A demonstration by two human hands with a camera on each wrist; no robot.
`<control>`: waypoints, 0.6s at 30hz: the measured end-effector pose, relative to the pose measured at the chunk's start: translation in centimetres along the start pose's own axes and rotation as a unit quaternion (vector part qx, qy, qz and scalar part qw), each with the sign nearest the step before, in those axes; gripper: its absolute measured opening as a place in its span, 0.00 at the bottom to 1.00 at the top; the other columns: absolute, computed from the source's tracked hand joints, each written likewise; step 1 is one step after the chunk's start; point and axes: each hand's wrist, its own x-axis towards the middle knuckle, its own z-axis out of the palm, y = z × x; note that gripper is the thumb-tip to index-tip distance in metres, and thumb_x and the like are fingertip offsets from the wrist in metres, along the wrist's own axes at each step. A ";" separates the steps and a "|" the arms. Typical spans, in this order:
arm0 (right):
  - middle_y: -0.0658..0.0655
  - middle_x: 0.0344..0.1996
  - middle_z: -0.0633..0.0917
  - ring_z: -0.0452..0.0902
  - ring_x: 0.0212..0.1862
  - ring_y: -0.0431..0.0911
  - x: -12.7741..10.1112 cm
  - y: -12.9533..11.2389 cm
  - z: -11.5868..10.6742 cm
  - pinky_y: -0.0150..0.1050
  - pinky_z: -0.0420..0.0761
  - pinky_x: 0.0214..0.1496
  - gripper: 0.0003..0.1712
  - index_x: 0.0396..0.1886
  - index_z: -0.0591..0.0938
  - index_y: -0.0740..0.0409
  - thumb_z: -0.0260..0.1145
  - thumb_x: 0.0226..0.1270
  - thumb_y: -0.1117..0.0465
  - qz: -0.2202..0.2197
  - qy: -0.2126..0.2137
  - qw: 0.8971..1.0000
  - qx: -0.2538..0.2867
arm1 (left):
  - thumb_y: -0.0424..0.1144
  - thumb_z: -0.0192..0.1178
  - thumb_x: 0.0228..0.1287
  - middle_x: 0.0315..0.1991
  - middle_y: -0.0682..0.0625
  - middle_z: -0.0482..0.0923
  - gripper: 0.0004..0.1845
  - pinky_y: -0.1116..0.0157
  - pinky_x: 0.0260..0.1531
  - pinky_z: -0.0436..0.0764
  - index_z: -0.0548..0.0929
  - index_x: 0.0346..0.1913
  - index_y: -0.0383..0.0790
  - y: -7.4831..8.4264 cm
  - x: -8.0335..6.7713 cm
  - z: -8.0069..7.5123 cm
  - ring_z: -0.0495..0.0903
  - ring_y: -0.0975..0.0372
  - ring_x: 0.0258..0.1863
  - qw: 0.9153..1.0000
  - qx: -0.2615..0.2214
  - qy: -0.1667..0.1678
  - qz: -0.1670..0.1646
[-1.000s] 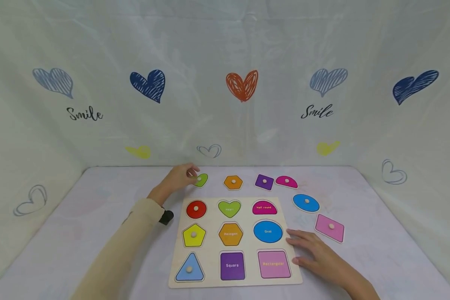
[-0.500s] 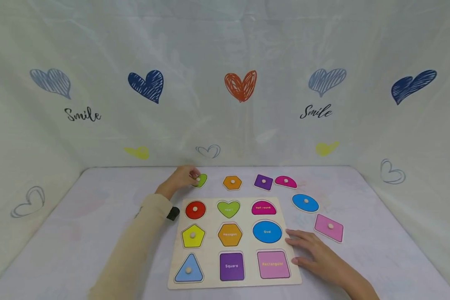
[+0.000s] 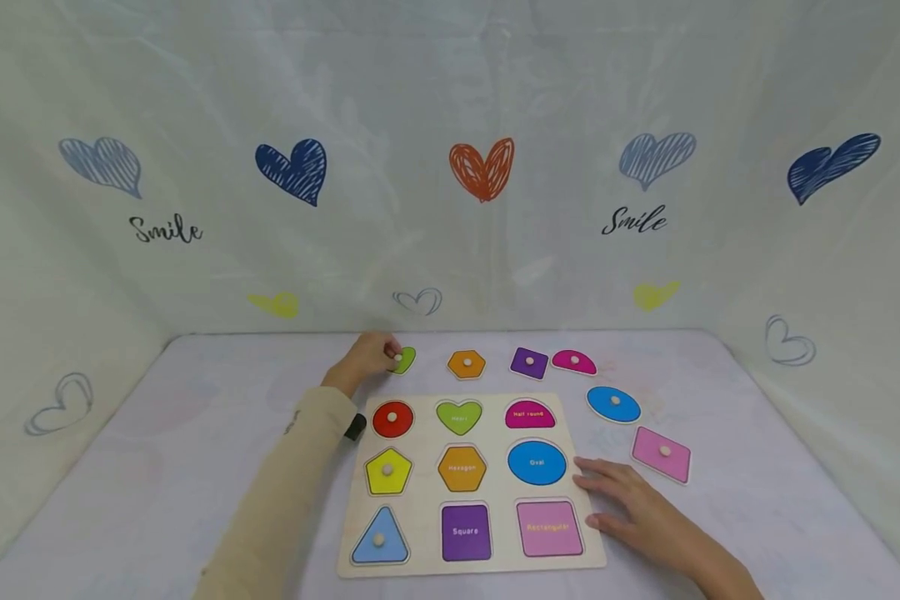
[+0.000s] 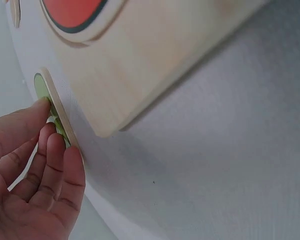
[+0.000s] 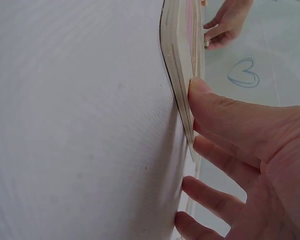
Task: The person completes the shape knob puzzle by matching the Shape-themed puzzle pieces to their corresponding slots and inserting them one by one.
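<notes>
- Heart piece (image 3: 408, 362): lime green
- Hexagon piece (image 3: 467, 364): orange
- Square piece (image 3: 529, 363): purple
- Half-round piece (image 3: 574, 362): magenta
- Oval piece (image 3: 613, 404): bright blue
- Rectangular piece (image 3: 661, 454): pink
- Circle piece (image 3: 393, 418): red
- Pentagon piece (image 3: 388, 472): yellow
- Triangle piece (image 3: 379, 537): light blue
- Board (image 3: 423, 500): pale wood
- Sleeve (image 3: 285, 475): beige
- Table (image 3: 157, 467): whitish, faintly blotched
- Scribbled blue and orange-red hearts (image 3: 482, 169) dot the off-white backdrop (image 3: 390, 83)

You're working over a whitish table (image 3: 157, 467), and your puzzle board (image 3: 420, 500) is lying flat at its near middle. Along the far side, left to right, you're seeing the green heart (image 3: 407, 360), orange hexagon (image 3: 467, 364), purple square (image 3: 529, 363) and magenta half round (image 3: 574, 362) lying; the blue oval (image 3: 613, 404) and pink rectangle (image 3: 661, 455) are lying nearer, at the board's right.
</notes>
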 end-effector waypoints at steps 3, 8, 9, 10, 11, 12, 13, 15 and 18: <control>0.54 0.61 0.73 0.67 0.60 0.54 0.0 0.0 -0.1 0.42 0.79 0.54 0.30 0.57 0.77 0.51 0.63 0.58 0.42 -0.006 0.005 1.000 -0.001 | 0.28 0.59 0.59 0.34 0.44 0.76 0.07 0.65 0.39 0.77 0.79 0.40 0.31 0.0 0.1 0.0 0.73 0.57 0.35 1.000 -0.003 0.003 0.000; 0.55 0.61 0.73 0.67 0.60 0.55 -0.1 0.0 -0.1 0.42 0.79 0.53 0.30 0.57 0.77 0.51 0.63 0.58 0.42 -0.012 0.006 1.000 0.001 | 0.28 0.58 0.59 0.32 0.45 0.75 0.06 0.68 0.35 0.76 0.79 0.40 0.31 0.2 0.1 0.0 0.72 0.58 0.33 1.000 -0.005 0.001 -0.005; 0.55 0.61 0.73 0.67 0.60 0.55 -0.1 0.0 -0.1 0.42 0.79 0.53 0.30 0.57 0.77 0.51 0.63 0.58 0.42 -0.009 0.002 1.000 0.002 | 0.28 0.58 0.59 0.32 0.45 0.75 0.06 0.68 0.35 0.75 0.79 0.40 0.32 0.2 0.1 0.0 0.72 0.58 0.33 1.000 -0.005 0.001 -0.008; 0.54 0.61 0.73 0.67 0.60 0.55 -0.1 0.0 -0.1 0.41 0.79 0.53 0.30 0.57 0.77 0.51 0.63 0.58 0.42 -0.009 0.003 1.000 0.002 | 0.28 0.58 0.59 0.32 0.45 0.74 0.06 0.68 0.35 0.75 0.79 0.40 0.32 0.2 0.1 0.0 0.72 0.58 0.33 1.000 -0.004 0.001 -0.011; 0.54 0.61 0.73 0.67 0.60 0.55 -0.1 0.1 -0.1 0.41 0.79 0.53 0.30 0.57 0.77 0.51 0.63 0.58 0.42 -0.010 0.004 1.000 0.001 | 0.28 0.58 0.59 0.32 0.45 0.74 0.06 0.68 0.34 0.75 0.79 0.39 0.32 0.3 0.1 0.0 0.72 0.58 0.33 1.000 -0.002 0.002 -0.011; 0.54 0.61 0.73 0.67 0.60 0.55 -0.1 0.1 -0.1 0.41 0.79 0.53 0.30 0.57 0.77 0.51 0.63 0.58 0.41 -0.010 0.004 1.000 0.002 | 0.29 0.58 0.60 0.32 0.45 0.74 0.06 0.68 0.34 0.75 0.79 0.40 0.32 0.3 0.2 0.0 0.72 0.57 0.33 1.000 0.001 0.001 -0.013; 0.54 0.61 0.73 0.67 0.60 0.55 -0.1 0.1 0.0 0.42 0.79 0.53 0.30 0.57 0.77 0.51 0.62 0.58 0.41 -0.011 0.005 1.000 0.000 | 0.29 0.58 0.60 0.32 0.45 0.74 0.06 0.68 0.34 0.75 0.79 0.40 0.32 0.3 0.2 0.0 0.72 0.57 0.33 1.000 0.003 0.000 -0.014; 0.54 0.62 0.73 0.67 0.60 0.55 0.0 0.2 0.0 0.42 0.79 0.53 0.31 0.57 0.77 0.50 0.62 0.58 0.40 -0.010 0.002 1.000 -0.002 | 0.29 0.57 0.60 0.32 0.45 0.74 0.06 0.67 0.34 0.75 0.79 0.40 0.32 0.5 0.2 0.0 0.72 0.57 0.33 1.000 0.008 -0.003 -0.019; 0.54 0.62 0.73 0.67 0.60 0.55 0.0 0.2 -0.1 0.43 0.78 0.54 0.30 0.57 0.77 0.51 0.63 0.58 0.42 -0.008 0.000 1.000 -0.002 | 0.30 0.57 0.61 0.34 0.45 0.74 0.06 0.67 0.34 0.74 0.79 0.40 0.33 0.7 0.2 -0.1 0.72 0.56 0.34 0.999 0.014 -0.007 -0.032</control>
